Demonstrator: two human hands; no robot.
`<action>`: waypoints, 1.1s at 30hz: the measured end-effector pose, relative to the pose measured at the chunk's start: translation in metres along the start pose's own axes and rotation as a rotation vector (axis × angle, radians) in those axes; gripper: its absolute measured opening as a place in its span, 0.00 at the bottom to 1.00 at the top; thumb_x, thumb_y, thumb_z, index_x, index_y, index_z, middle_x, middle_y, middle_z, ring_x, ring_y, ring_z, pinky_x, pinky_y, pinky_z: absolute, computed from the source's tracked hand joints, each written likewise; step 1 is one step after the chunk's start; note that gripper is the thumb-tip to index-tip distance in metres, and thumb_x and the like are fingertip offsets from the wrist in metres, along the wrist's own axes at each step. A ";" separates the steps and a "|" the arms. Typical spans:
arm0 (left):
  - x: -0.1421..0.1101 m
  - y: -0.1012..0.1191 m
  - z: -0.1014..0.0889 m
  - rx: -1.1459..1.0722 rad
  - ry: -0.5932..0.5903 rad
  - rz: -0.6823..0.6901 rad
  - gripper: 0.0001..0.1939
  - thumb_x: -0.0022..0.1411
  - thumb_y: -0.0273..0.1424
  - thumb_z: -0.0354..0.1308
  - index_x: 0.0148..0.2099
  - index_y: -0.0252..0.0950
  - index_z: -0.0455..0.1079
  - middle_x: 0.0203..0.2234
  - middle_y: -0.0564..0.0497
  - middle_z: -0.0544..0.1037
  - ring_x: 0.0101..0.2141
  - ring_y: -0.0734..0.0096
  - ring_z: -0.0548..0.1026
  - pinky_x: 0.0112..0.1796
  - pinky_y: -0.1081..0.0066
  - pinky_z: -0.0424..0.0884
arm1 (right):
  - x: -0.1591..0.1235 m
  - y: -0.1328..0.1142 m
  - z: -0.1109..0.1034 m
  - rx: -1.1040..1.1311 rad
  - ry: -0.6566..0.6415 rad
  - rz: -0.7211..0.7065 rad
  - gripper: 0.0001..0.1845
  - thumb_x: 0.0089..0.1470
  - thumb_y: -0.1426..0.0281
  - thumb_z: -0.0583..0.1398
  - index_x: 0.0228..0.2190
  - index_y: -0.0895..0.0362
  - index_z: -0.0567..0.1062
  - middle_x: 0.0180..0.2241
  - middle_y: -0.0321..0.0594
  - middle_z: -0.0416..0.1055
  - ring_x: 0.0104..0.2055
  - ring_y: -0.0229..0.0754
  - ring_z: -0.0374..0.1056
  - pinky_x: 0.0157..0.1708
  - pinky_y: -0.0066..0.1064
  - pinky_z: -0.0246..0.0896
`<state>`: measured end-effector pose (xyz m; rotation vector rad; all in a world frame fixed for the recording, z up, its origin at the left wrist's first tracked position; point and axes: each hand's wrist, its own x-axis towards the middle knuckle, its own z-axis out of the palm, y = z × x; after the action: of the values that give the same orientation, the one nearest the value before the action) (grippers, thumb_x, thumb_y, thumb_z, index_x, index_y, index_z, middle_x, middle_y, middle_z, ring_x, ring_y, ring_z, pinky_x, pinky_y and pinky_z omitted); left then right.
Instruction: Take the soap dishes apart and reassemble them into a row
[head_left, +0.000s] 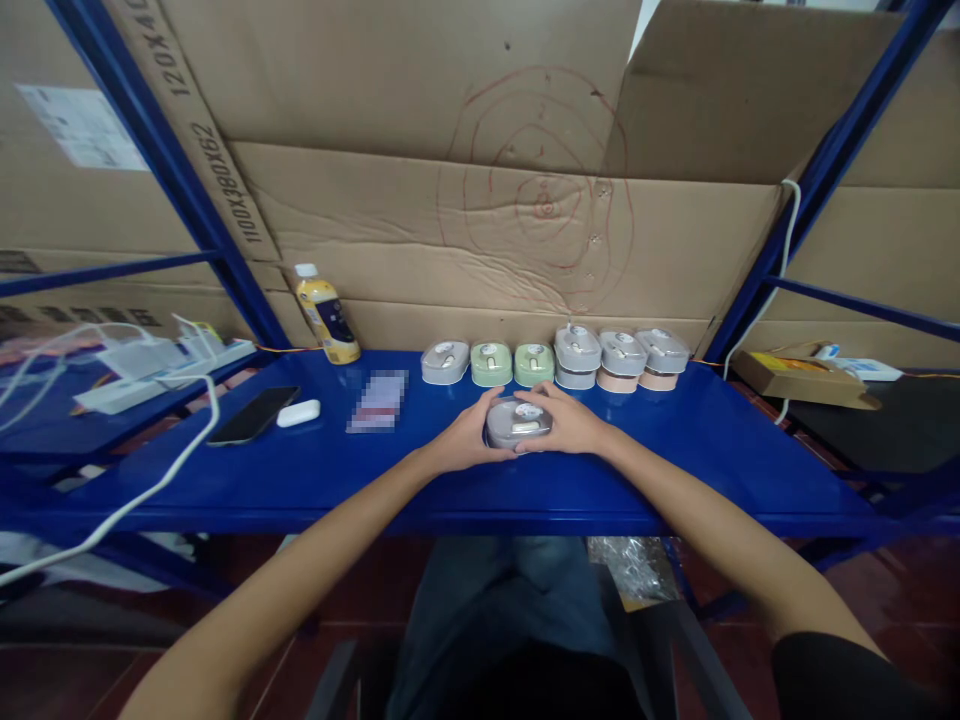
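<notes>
A small grey lidded box with a shiny top and a round white sticker sits between my two hands, close to the blue table top. My left hand wraps its left side, thumb along the front edge. My right hand grips the opposite side, fingers over the far rim. Behind them stands a row of similar boxes: a grey box, a green box and a second green box. To their right are a grey stack and two stacks with peach-coloured lower boxes, a middle stack and an end stack.
On the blue table lie a dark phone, a white earbud case and a blurred-out packet. A yellow bottle stands at the back left. A white cable crosses the left end. Cardboard walls the back.
</notes>
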<state>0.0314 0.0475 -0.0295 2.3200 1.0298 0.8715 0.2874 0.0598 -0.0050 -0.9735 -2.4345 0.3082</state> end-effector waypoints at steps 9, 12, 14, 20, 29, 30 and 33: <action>-0.001 0.008 -0.001 0.108 -0.056 0.138 0.48 0.61 0.46 0.69 0.76 0.41 0.50 0.65 0.38 0.66 0.65 0.48 0.67 0.65 0.49 0.63 | 0.004 0.005 0.002 0.044 -0.028 0.074 0.56 0.41 0.40 0.72 0.67 0.45 0.66 0.54 0.45 0.68 0.57 0.57 0.70 0.58 0.51 0.67; -0.006 0.010 0.000 0.153 0.003 0.103 0.47 0.61 0.43 0.68 0.75 0.41 0.52 0.63 0.39 0.67 0.62 0.49 0.69 0.64 0.50 0.65 | 0.003 0.011 0.004 0.051 -0.025 0.094 0.63 0.39 0.38 0.72 0.69 0.49 0.62 0.59 0.50 0.67 0.62 0.61 0.67 0.61 0.54 0.64; -0.009 0.010 -0.005 0.204 0.079 0.075 0.47 0.57 0.42 0.70 0.73 0.40 0.55 0.62 0.39 0.68 0.62 0.47 0.69 0.64 0.50 0.65 | 0.002 0.015 0.003 0.064 0.013 0.095 0.67 0.39 0.37 0.71 0.71 0.53 0.58 0.63 0.55 0.62 0.65 0.64 0.63 0.63 0.56 0.62; 0.005 0.005 -0.051 0.396 0.580 -0.263 0.45 0.58 0.45 0.68 0.72 0.37 0.55 0.61 0.37 0.69 0.62 0.43 0.68 0.64 0.49 0.65 | 0.006 0.019 -0.003 -0.075 0.234 0.106 0.37 0.65 0.45 0.56 0.66 0.54 0.64 0.60 0.54 0.66 0.63 0.59 0.66 0.63 0.55 0.63; 0.077 -0.018 -0.074 0.689 0.648 -0.658 0.41 0.62 0.46 0.64 0.67 0.25 0.57 0.55 0.24 0.69 0.55 0.32 0.71 0.55 0.48 0.67 | 0.022 0.023 0.018 -0.411 0.176 0.042 0.43 0.65 0.53 0.56 0.70 0.66 0.56 0.74 0.61 0.45 0.78 0.63 0.37 0.74 0.58 0.40; 0.080 -0.020 -0.070 0.698 0.638 -0.671 0.41 0.62 0.46 0.64 0.67 0.25 0.57 0.55 0.24 0.69 0.55 0.33 0.71 0.55 0.48 0.67 | 0.022 0.025 0.019 -0.412 0.159 0.037 0.45 0.65 0.52 0.56 0.71 0.67 0.54 0.75 0.61 0.43 0.78 0.62 0.35 0.74 0.57 0.40; 0.083 -0.026 -0.059 0.707 0.622 -0.687 0.42 0.62 0.47 0.64 0.67 0.25 0.57 0.55 0.23 0.69 0.55 0.32 0.71 0.54 0.48 0.67 | 0.023 0.029 0.019 -0.411 0.111 0.067 0.47 0.65 0.50 0.54 0.71 0.69 0.52 0.75 0.63 0.43 0.78 0.62 0.36 0.74 0.55 0.40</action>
<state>0.0202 0.1367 0.0257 1.8949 2.5413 1.0508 0.2798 0.0965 -0.0237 -1.2072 -2.4132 -0.2309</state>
